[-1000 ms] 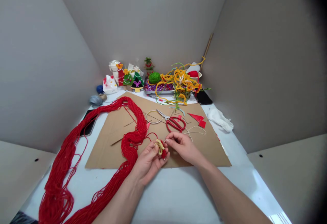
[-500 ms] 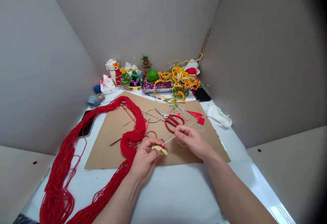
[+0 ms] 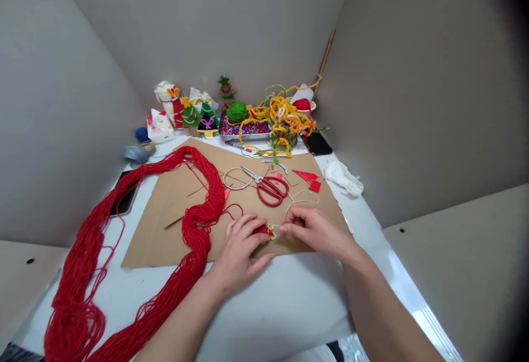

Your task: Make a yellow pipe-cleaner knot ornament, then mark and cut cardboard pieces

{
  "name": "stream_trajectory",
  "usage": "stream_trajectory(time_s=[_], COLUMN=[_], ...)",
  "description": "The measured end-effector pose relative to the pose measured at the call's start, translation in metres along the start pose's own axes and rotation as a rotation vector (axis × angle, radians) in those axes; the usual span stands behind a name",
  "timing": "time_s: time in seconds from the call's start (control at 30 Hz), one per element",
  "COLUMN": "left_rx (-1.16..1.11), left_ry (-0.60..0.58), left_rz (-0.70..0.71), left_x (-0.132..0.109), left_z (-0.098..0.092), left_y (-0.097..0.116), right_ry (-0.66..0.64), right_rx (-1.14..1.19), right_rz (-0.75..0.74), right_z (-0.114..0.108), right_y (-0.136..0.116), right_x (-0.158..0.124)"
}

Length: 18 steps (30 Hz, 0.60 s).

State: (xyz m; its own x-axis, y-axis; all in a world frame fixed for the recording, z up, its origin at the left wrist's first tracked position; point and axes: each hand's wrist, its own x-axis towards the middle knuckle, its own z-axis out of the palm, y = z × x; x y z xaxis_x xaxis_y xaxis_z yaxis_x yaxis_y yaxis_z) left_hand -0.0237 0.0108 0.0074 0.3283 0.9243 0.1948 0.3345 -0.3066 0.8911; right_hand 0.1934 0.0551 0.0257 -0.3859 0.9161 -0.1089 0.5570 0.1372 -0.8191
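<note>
A small red and pale yellow yarn piece point(image 3: 264, 231) lies on the cardboard near its front edge. My left hand point(image 3: 243, 246) rests over it, fingers stretched out and thumb spread apart; the fingertips cover part of the piece. Just to the right, my right hand point(image 3: 311, 228) pinches a cream string between thumb and forefinger, close to the piece's yellow edge. A loop of that cream string point(image 3: 308, 192) trails on the cardboard behind my right hand. Red-handled scissors point(image 3: 270, 190) lie beyond both hands, beside a round hoop point(image 3: 237, 178).
A long skein of red yarn point(image 3: 198, 224) curves along the left over the cardboard point(image 3: 152, 241). Red felt scraps point(image 3: 306, 176) and a white cloth point(image 3: 344, 178) lie right. Behind stand felt trees point(image 3: 208, 120), a bead tray point(image 3: 248, 130) and tangled orange yarn point(image 3: 285, 117).
The yarn piece went from my left fingers' pinch down onto the cardboard. My left hand has turned palm down and spread. My right hand came closer to the piece. The view shifted slightly.
</note>
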Motion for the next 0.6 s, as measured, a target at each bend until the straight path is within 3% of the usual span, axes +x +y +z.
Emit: stream_trajectory(time_s=[0.17,0.37,0.47,0.6], left_rx=[-0.022,0.096,0.146,0.169], left_ry=[0.14,0.109,0.112,0.12], left_rz=[-0.05,-0.033,-0.011,0.016], left_x=[0.01,0.018,0.017,0.016], left_z=[0.003,0.015,0.017,0.016], left_y=[0.009,-0.004,-0.009,-0.009], right_ry=[0.029,0.024,0.118,0.319], right_rx=[-0.039,-0.207,-0.406,-0.645], right_rz=[-0.053,-0.021,0.005,-0.104], right_z=[-0.001,-0.005,-0.009,-0.011], right_y=[-0.003,-0.003,0.0,-0.008], right_x=[0.004,0.006,0.009,0.026])
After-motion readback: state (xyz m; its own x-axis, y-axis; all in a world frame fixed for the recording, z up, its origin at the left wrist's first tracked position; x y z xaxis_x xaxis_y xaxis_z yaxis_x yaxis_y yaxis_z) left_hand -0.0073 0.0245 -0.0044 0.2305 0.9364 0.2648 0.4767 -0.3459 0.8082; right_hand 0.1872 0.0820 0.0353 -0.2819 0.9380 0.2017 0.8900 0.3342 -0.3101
